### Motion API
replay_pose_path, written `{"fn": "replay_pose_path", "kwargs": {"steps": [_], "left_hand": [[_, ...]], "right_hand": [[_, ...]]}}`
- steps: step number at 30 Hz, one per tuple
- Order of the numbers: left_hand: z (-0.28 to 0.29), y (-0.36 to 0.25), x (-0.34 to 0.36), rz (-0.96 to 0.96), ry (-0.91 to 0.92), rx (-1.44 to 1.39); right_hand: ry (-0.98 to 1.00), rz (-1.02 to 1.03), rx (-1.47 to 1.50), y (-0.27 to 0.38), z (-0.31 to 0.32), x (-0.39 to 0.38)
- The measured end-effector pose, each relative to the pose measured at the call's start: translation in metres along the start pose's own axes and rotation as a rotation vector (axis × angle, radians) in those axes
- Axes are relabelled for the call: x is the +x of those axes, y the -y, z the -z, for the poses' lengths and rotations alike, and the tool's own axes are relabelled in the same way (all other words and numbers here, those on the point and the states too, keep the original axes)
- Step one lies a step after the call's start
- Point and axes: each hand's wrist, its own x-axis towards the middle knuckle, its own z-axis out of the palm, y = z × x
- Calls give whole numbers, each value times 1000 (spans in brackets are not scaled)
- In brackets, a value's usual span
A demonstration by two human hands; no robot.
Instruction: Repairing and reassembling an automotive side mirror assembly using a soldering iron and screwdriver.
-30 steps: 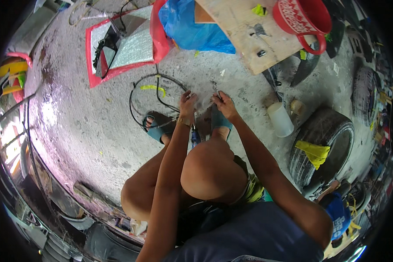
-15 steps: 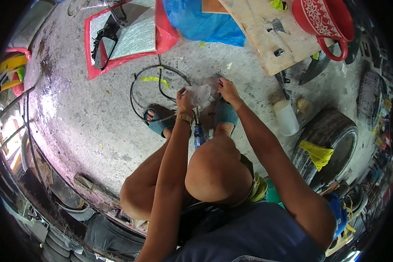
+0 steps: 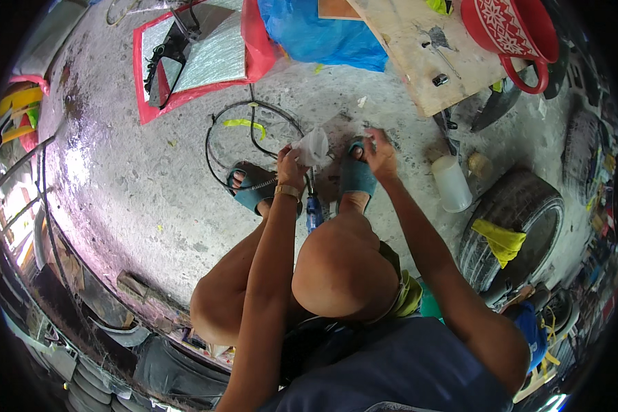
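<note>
In my left hand (image 3: 292, 167) is a translucent plastic cup (image 3: 314, 145), gripped at its left side with its mouth tilted. My right hand (image 3: 380, 154) is over the toes of my right sandal (image 3: 357, 177), apart from the cup. Its fingers are bent together, slightly smeared, and what they pinch, if anything, I cannot make out. Between my feet stands a blue-bodied tool (image 3: 314, 211), partly hidden by my knee. A black cable (image 3: 209, 141) loops on the floor beside my left sandal (image 3: 248, 185).
A white plastic container (image 3: 450, 184) stands on the right, beside a tyre (image 3: 511, 226) with a yellow cloth (image 3: 499, 242) on it. Ahead lie a wooden board (image 3: 419, 75), a large red mug (image 3: 515, 31), blue plastic (image 3: 323, 38) and a red-edged sheet (image 3: 216, 51).
My right hand has drawn away from the cup, to the right and slightly toward me. The cup in my left hand has turned a little, showing its round shape.
</note>
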Motion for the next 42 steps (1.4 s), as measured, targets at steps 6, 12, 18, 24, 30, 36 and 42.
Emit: {"fn": "replay_pose_path", "kwargs": {"steps": [6,12,18,24,30,36,42], "left_hand": [[-4,26,8,41,167,-38],[-40,26,-13,110,128,121],[-41,15,-6,76,93,292],[-52,23,-13,67,73,302],[-59,29,-10,93,174,238],[-55,26,-10,148,208,189],[-42,21,-7,168,187,177]], "right_hand": [[446,-784,903,73,-31,-11],[387,-830,805,27,-30,-8],[374,-975,1021,15,-22,-6],[181,-933,818,36,-17,-1],[97,-598,493,25,-32,-11],[79,-149,146,18,-28,-8],[139,-75,161,21,-7,2]]}}
